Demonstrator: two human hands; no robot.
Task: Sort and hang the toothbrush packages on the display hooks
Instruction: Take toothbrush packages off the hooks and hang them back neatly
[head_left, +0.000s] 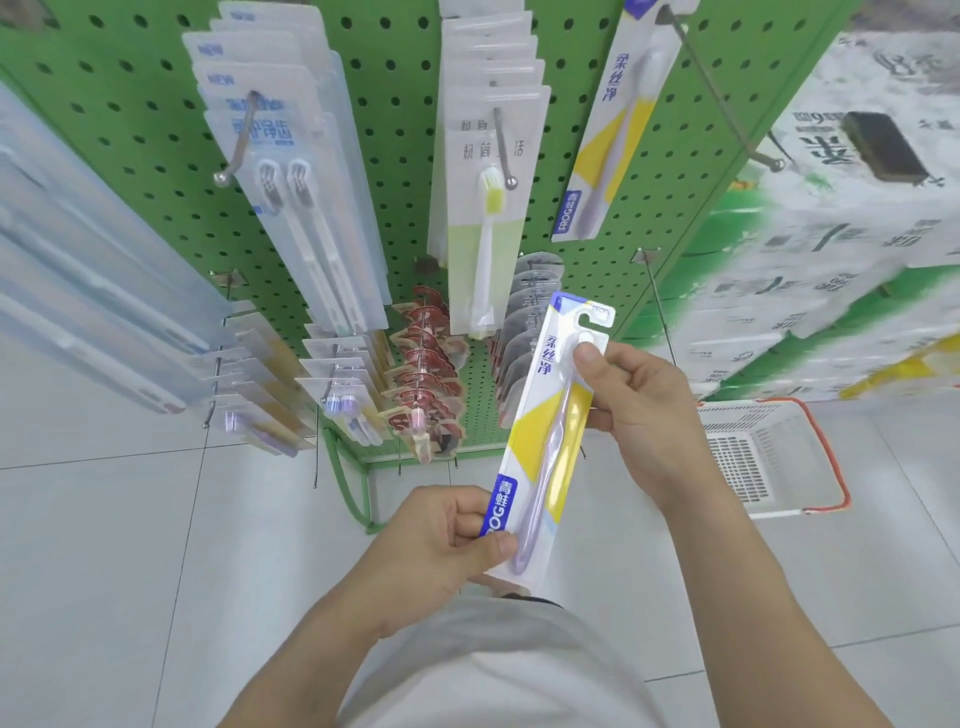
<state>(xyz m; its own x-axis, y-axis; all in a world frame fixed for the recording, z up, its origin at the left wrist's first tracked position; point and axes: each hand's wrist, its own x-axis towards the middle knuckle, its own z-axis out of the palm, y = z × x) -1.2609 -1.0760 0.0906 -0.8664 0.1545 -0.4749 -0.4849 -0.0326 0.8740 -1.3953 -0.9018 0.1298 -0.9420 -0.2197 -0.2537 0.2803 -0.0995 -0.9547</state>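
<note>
White basket (769, 447) on the floor beside green pegboard (395, 104)

Toothbrush packages (485, 208) hang on the green pegboard's (395, 171) hooks (503, 150).

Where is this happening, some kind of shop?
Most likely a shop or supermarket aisle. A green pegboard rack carries rows of packaged toothbrushes on metal hooks, a shopping basket sits on the tiled floor, and stacked cartons of goods stand to the right.
</note>
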